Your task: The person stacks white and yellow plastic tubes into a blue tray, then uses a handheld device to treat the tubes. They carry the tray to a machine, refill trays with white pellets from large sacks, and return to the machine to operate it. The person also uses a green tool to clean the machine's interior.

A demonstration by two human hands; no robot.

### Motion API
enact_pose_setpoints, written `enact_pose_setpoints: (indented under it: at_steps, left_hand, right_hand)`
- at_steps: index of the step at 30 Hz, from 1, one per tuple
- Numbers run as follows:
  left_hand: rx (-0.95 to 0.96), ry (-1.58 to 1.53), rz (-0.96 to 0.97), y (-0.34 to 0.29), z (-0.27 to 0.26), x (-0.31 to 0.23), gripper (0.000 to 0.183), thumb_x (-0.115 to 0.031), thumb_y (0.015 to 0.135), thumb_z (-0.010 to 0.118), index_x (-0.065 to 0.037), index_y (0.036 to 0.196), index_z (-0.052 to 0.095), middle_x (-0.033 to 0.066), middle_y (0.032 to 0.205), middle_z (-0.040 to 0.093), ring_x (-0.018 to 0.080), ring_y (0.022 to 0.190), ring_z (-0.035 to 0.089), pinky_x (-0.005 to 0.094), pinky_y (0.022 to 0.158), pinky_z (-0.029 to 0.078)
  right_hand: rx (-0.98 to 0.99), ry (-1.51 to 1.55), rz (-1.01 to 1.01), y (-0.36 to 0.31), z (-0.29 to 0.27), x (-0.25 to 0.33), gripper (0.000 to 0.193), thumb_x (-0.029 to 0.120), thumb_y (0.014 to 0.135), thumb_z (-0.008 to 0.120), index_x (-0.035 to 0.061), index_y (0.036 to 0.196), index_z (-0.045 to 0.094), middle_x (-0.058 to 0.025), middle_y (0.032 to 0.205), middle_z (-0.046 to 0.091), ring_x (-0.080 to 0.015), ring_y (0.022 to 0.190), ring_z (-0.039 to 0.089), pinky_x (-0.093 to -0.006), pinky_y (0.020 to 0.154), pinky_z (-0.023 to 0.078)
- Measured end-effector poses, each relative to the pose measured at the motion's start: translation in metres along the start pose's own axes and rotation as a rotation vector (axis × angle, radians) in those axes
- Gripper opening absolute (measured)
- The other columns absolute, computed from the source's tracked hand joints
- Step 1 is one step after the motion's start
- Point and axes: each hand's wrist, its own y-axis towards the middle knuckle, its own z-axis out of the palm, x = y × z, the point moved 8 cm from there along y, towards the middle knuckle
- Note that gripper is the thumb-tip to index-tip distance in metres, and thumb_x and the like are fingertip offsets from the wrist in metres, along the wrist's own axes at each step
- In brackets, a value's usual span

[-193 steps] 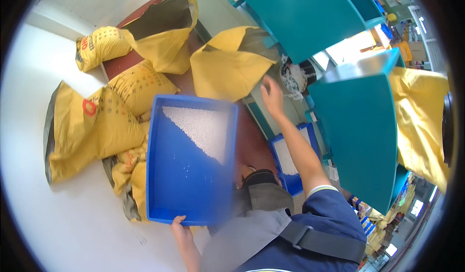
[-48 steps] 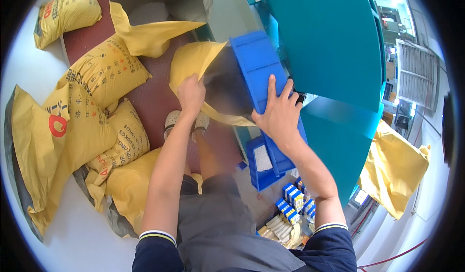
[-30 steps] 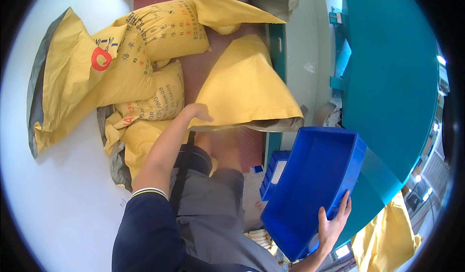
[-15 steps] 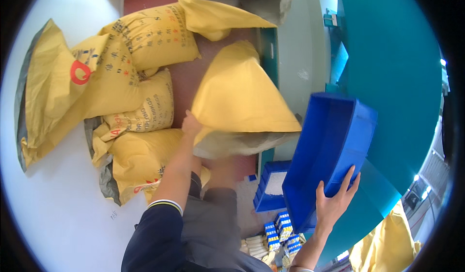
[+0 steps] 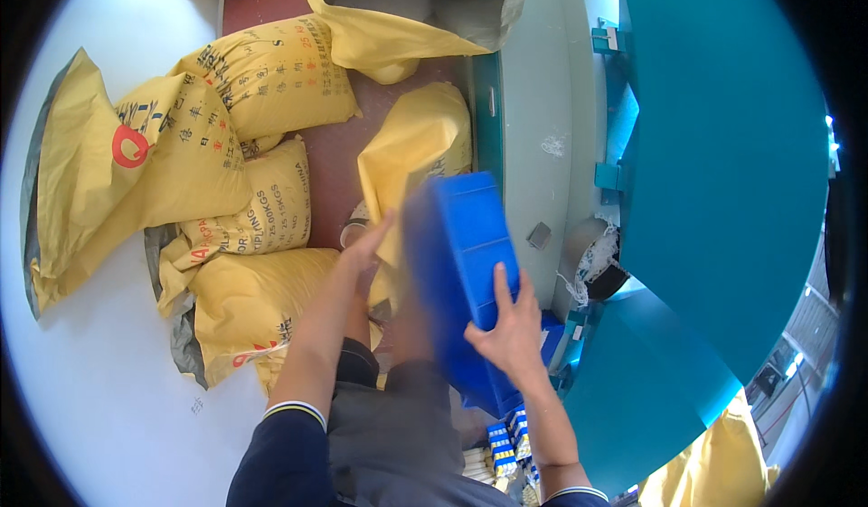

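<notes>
Blue rect. bin [image 5: 484, 236], approx. 5 o'clock of ctr, tipped steeply, ribbed outer wall showing, 9 o'clock side blurred. Yellow sack [image 5: 418, 136], approx. 12 o'clock, creased, lower pt. partly hidden behind bin.

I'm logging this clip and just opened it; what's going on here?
The person's right hand holds a tilted blue bin beside a yellow sack. The left hand is by the sack's edge; blur hides whether it grips. More yellow sacks lie to the left; a teal panel stands to the right.
</notes>
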Motion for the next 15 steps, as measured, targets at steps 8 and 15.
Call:
enact_pose_setpoints:
  at_steps: [8, 15]
  left_hand:
    - [-0.433, 0.499, 0.136, 0.025, 0.040, -0.012, 0.072, -0.032, 0.078, 0.072, 0.001, 0.135, 0.044, 0.0193, 0.131, 0.054, 0.0340, 0.123, 0.051, 0.0391, 0.097, 0.046]
    - [-0.680, 1.092, 0.091, -0.047, 0.026, -0.074, 0.032, -0.017, 0.085, 0.054, 0.001, 0.107, 0.068, 0.0244, 0.112, 0.066, 0.0369, 0.105, 0.065, 0.0432, 0.085, 0.053]
  right_hand:
    - [0.069, 0.006, 0.094, -0.020, -0.021, -0.048, 0.100, 0.029, 0.062, 0.078, 0.0134, 0.149, 0.031, -0.0314, 0.143, 0.032, -0.0495, 0.122, 0.042, -0.0538, 0.100, 0.037]
    - [-0.009, -0.007, 0.279, -0.103, -0.029, -0.096, 0.099, 0.025, 0.061, 0.074, 0.0147, 0.149, 0.030, -0.0310, 0.144, 0.030, -0.0490, 0.125, 0.040, -0.0532, 0.103, 0.036]
